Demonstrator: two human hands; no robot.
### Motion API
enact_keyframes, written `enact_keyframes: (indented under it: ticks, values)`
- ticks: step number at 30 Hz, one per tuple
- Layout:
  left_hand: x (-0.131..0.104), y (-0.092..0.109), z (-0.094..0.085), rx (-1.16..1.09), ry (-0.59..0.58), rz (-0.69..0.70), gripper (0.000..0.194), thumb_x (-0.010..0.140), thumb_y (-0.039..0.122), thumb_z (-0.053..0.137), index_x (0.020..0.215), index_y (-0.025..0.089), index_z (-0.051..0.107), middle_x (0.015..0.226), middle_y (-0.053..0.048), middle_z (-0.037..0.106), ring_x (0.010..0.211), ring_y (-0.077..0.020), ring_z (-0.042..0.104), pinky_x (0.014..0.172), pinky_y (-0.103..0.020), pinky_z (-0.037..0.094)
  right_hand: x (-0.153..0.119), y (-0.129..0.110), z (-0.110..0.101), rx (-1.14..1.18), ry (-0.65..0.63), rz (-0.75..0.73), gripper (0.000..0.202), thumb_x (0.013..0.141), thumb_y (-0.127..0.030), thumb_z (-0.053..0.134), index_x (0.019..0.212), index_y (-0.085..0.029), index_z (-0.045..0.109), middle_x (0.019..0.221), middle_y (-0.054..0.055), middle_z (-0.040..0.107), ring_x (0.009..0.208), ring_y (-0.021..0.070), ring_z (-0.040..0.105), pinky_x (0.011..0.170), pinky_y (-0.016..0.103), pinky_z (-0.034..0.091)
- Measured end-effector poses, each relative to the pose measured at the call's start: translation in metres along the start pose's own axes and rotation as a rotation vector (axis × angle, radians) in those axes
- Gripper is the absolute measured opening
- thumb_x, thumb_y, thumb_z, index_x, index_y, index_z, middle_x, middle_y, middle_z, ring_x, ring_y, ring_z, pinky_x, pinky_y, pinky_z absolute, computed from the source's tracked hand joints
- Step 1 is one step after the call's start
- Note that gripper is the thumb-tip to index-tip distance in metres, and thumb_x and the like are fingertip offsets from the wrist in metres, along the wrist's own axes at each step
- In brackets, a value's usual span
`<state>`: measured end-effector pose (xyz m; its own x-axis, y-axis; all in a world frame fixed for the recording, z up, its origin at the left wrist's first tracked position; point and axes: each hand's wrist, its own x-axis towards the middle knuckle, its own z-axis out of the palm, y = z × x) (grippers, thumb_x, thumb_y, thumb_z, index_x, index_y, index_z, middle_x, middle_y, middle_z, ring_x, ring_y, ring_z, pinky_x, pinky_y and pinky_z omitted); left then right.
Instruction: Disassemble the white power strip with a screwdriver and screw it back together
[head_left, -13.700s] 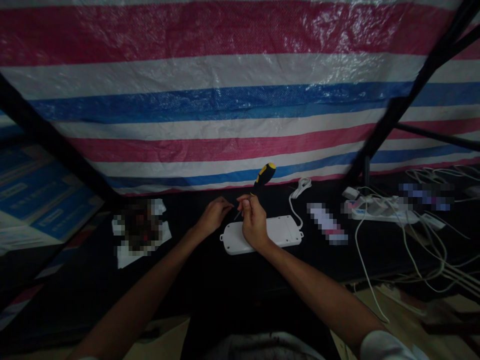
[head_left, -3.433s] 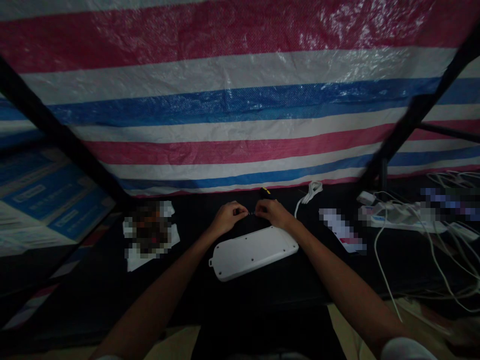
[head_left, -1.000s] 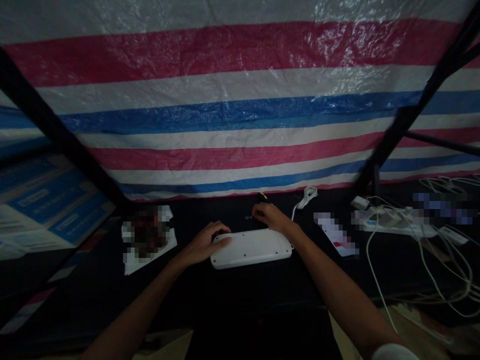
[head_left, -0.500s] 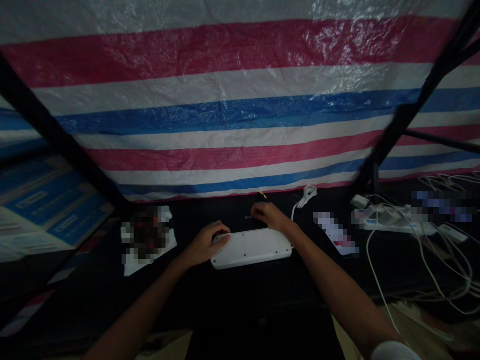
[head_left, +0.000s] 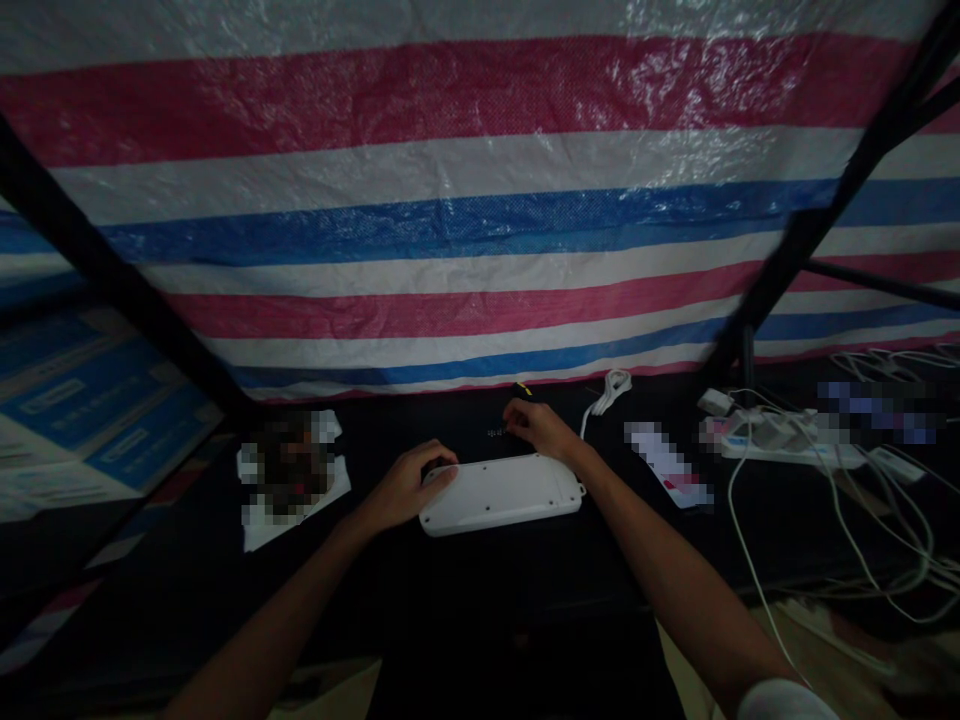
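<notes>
A white power strip (head_left: 506, 492) lies face down on the dark table, small screw holes dotting its underside. My left hand (head_left: 420, 482) is closed around its left end, thumb on top. Beyond the strip's far edge, my right hand (head_left: 531, 425) has its fingertips pinched together at the table. Several small screws (head_left: 495, 433) lie in a short row just left of those fingertips. Whether a screw is between the fingers is too small to tell. Behind the right hand sits a black and yellow object (head_left: 523, 389), partly hidden. A white coiled cord (head_left: 616, 384) runs toward the strip's right side.
A blurred-out item on white paper (head_left: 341, 485) lies at left, and another pale item (head_left: 660, 455) at right. Farther right, a second power strip (head_left: 795, 452) sits among tangled white cables (head_left: 832, 480). Dark frame bars (head_left: 780, 270) and a striped sheet (head_left: 480, 230) stand behind.
The view has shifted slightly. My right fingertips have moved a little relative to the screws, which now show more plainly. My left hand keeps its hold on the power strip.
</notes>
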<state>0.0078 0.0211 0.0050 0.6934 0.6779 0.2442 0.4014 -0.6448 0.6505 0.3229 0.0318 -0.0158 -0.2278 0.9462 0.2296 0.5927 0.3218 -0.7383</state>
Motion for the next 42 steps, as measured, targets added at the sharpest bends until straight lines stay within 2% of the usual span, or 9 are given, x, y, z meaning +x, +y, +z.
enact_keyframes:
  ticks: [4,7,14,19,21,24,26,28,42]
  values:
    - [0.0,0.003,0.0,0.035,0.057,0.007,0.029,0.104,0.043,0.057,0.098,0.021,0.074,0.092,-0.005,0.07,0.082,-0.019,0.065,0.075,-0.032,0.05,-0.008,-0.004,-0.011,-0.034,0.111,-0.004,0.009,0.099,-0.017,0.063,0.106,-0.019,0.068,0.087,0.001,0.07,0.079,0.0164,0.066,0.075,0.027,0.046]
    - [0.0,0.003,0.001,0.049,0.092,0.018,0.029,0.105,0.042,0.056,0.099,0.021,0.075,0.094,-0.005,0.07,0.081,-0.0183,0.064,0.073,-0.031,0.05,-0.018,-0.009,-0.02,-0.073,0.174,-0.046,0.011,0.103,-0.021,0.059,0.107,-0.018,0.069,0.089,0.002,0.071,0.079,0.0172,0.066,0.075,0.029,0.046]
    - [-0.009,0.011,0.003,0.11,0.154,0.128,0.022,0.107,0.037,0.055,0.106,0.022,0.072,0.106,-0.008,0.07,0.102,-0.0232,0.066,0.095,-0.038,0.052,-0.056,-0.027,-0.025,-0.119,0.197,-0.104,0.017,0.105,-0.031,0.06,0.105,-0.02,0.073,0.1,0.007,0.074,0.093,0.0218,0.066,0.086,0.035,0.05]
    - [-0.016,0.023,0.007,0.143,0.023,0.148,0.029,0.102,0.043,0.064,0.124,0.025,0.069,0.131,-0.01,0.066,0.121,-0.0278,0.062,0.109,-0.044,0.048,-0.1,-0.045,-0.023,-0.161,0.133,-0.219,0.028,0.108,-0.041,0.058,0.123,-0.022,0.072,0.12,0.011,0.075,0.114,0.0268,0.068,0.11,0.048,0.046]
    - [-0.018,0.023,0.008,0.149,-0.03,0.141,0.04,0.098,0.048,0.071,0.131,0.027,0.066,0.14,-0.01,0.063,0.128,-0.0299,0.06,0.114,-0.046,0.046,-0.116,-0.05,-0.022,-0.212,0.068,-0.226,0.036,0.107,-0.046,0.06,0.135,-0.024,0.068,0.131,0.013,0.072,0.123,0.0294,0.065,0.111,0.05,0.047]
    - [-0.019,0.021,0.011,0.16,-0.077,0.135,0.062,0.09,0.054,0.08,0.143,0.028,0.061,0.15,-0.011,0.057,0.136,-0.0325,0.056,0.118,-0.048,0.045,-0.13,-0.053,-0.019,-0.304,0.024,-0.217,0.065,0.097,-0.058,0.071,0.151,-0.023,0.057,0.15,0.017,0.061,0.138,0.0356,0.056,0.116,0.056,0.044]
    - [-0.02,0.018,0.012,0.174,-0.095,0.131,0.074,0.085,0.057,0.084,0.148,0.029,0.057,0.154,-0.011,0.055,0.138,-0.0335,0.054,0.119,-0.048,0.044,-0.133,-0.053,-0.017,-0.357,0.02,-0.189,0.087,0.088,-0.066,0.079,0.157,-0.022,0.05,0.156,0.021,0.055,0.142,0.0398,0.052,0.118,0.06,0.042]
    - [-0.022,0.016,0.013,0.187,-0.098,0.127,0.078,0.083,0.057,0.085,0.151,0.03,0.056,0.154,-0.011,0.055,0.139,-0.0341,0.054,0.119,-0.049,0.044,-0.132,-0.052,-0.015,-0.38,0.015,-0.156,0.096,0.082,-0.069,0.082,0.159,-0.022,0.049,0.154,0.022,0.056,0.141,0.0416,0.053,0.118,0.062,0.042]
    - [-0.022,0.017,0.014,0.214,-0.076,0.126,0.076,0.087,0.058,0.081,0.153,0.03,0.055,0.153,-0.011,0.058,0.14,-0.0346,0.054,0.12,-0.05,0.043,-0.13,-0.048,-0.016,-0.377,0.047,-0.173,0.088,0.084,-0.067,0.082,0.154,-0.021,0.053,0.146,0.019,0.062,0.135,0.0379,0.057,0.117,0.059,0.044]
